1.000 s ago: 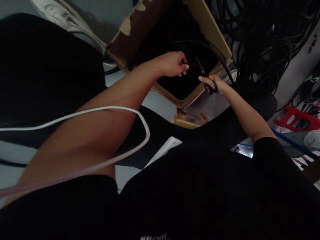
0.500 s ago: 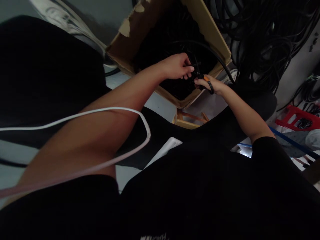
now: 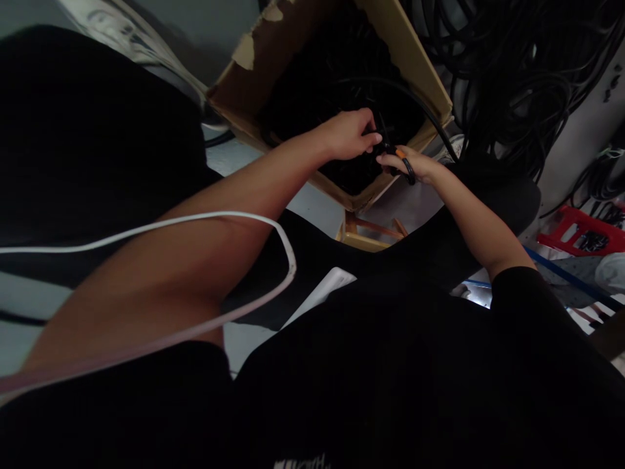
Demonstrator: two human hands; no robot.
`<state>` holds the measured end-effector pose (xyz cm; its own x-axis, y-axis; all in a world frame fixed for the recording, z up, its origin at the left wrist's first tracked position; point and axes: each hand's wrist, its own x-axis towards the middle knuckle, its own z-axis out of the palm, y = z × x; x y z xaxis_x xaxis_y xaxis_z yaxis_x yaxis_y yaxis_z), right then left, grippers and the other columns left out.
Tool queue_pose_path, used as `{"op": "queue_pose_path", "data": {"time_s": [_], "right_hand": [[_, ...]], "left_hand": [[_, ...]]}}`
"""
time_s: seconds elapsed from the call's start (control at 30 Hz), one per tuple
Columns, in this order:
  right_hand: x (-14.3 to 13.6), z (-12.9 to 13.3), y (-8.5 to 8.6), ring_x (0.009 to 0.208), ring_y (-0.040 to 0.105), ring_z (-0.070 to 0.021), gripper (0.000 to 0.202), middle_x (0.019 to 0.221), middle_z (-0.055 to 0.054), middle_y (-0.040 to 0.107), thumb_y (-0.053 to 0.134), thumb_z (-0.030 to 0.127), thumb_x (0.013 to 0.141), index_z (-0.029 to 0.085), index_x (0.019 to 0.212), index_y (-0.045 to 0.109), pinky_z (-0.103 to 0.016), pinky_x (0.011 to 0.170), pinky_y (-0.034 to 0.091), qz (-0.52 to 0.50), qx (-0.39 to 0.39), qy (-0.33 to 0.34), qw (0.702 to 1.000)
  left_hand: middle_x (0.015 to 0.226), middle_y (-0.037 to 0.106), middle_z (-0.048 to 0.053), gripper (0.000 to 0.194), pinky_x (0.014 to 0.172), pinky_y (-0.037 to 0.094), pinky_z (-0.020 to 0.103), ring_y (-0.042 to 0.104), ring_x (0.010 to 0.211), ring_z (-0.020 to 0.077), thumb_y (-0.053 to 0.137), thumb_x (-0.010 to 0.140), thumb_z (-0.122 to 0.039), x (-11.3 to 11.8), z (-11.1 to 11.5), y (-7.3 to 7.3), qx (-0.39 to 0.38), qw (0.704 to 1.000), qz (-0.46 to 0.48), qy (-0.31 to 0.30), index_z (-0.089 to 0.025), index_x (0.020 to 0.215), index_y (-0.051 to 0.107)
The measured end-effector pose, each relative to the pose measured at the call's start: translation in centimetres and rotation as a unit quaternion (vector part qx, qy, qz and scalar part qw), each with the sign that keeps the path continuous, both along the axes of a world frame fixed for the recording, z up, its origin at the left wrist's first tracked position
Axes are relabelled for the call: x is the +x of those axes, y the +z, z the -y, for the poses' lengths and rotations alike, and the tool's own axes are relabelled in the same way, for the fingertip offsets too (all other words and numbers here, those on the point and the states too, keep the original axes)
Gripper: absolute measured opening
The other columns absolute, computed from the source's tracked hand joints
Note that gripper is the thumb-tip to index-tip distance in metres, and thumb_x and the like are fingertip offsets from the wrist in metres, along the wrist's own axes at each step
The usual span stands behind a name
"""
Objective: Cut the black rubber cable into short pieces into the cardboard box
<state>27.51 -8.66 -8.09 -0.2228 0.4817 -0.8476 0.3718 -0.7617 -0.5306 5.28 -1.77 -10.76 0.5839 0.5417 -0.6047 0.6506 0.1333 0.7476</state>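
Over an open cardboard box [image 3: 336, 195], my left hand [image 3: 349, 135] is closed in a pinch on a thin black piece, likely tubing, hard to make out against the dark contents. Close beside it on the right, my right hand [image 3: 415, 164] grips scissors [image 3: 409, 170] with black and orange handles. Their blades point up and away, near my left fingertips. Many short black pieces [image 3: 342, 58] fill the box, blurred into shadow. A black hose [image 3: 424, 109] curves from inside the box over its right rim.
Large coils of black hose [image 3: 517, 85] hang at the upper right. A white cord [image 3: 219, 215] loops across the view in front of my left arm. Under the box is a wooden stool [image 3: 366, 242]. A red plastic object [image 3: 581, 231] lies far right, a pale sack [image 3: 117, 32] upper left.
My left hand has shifted slightly right and down, closer to the scissors. My right hand with the scissors has moved only a little left.
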Motion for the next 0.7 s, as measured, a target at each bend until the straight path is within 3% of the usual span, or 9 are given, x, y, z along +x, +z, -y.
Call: {"op": "queue_pose_path", "data": {"time_s": [0.2,0.33,0.53,0.6,0.7], "right_hand": [[-0.2,0.3,-0.3,0.081,0.06,-0.0199,0.064,0.08,0.0,0.066,0.107,0.071,0.108,0.027,0.089,0.063,-0.03,0.069,0.056,0.039,0.034,0.018,0.999],[-0.5,0.5,0.2,0.071,0.057,-0.02,0.067,0.07,0.003,0.059,0.106,0.075,0.108,0.03,0.089,0.06,-0.03,0.062,0.056,0.053,0.021,-0.005,0.998],[-0.1,0.8,0.6,0.06,0.041,-0.0166,0.076,0.06,0.007,0.045,0.105,0.079,0.108,0.032,0.083,0.051,-0.026,0.048,0.043,0.082,0.016,-0.034,0.996],[0.2,0.9,0.4,0.058,0.038,-0.0162,0.079,0.058,0.008,0.043,0.109,0.079,0.103,0.033,0.082,0.049,-0.027,0.045,0.041,0.088,0.019,-0.032,0.995],[0.7,0.9,-0.1,0.054,0.04,-0.0147,0.079,0.056,0.007,0.045,0.11,0.078,0.104,0.032,0.083,0.049,-0.026,0.043,0.039,0.085,0.023,-0.019,0.996]], "left_hand": [[0.106,0.091,-0.001,0.038,0.117,0.052,0.042,0.075,0.125,0.0271,0.068,0.119,-0.048,0.0,-0.2,0.8,-0.01,1.0,0.0,-0.006,-0.027,0.149,0.08],[0.091,0.087,-0.006,0.044,0.117,0.046,0.04,0.07,0.127,0.0253,0.065,0.123,-0.061,-0.1,-0.6,1.4,-0.03,1.0,0.004,-0.004,-0.027,0.147,0.078],[0.09,0.085,-0.009,0.026,0.103,0.045,0.037,0.065,0.106,0.0184,0.062,0.127,-0.042,-0.2,-0.8,1.7,-0.052,0.999,0.005,0.007,-0.026,0.144,0.074],[0.087,0.084,-0.009,0.029,0.1,0.045,0.038,0.064,0.103,0.0183,0.063,0.127,-0.049,-0.2,-0.9,1.7,-0.061,0.998,0.0,0.004,-0.026,0.138,0.075],[0.079,0.081,-0.007,0.052,0.102,0.045,0.04,0.068,0.11,0.0213,0.064,0.122,-0.076,-0.1,-1.0,1.8,-0.075,0.997,-0.018,-0.003,-0.027,0.132,0.079]]}}
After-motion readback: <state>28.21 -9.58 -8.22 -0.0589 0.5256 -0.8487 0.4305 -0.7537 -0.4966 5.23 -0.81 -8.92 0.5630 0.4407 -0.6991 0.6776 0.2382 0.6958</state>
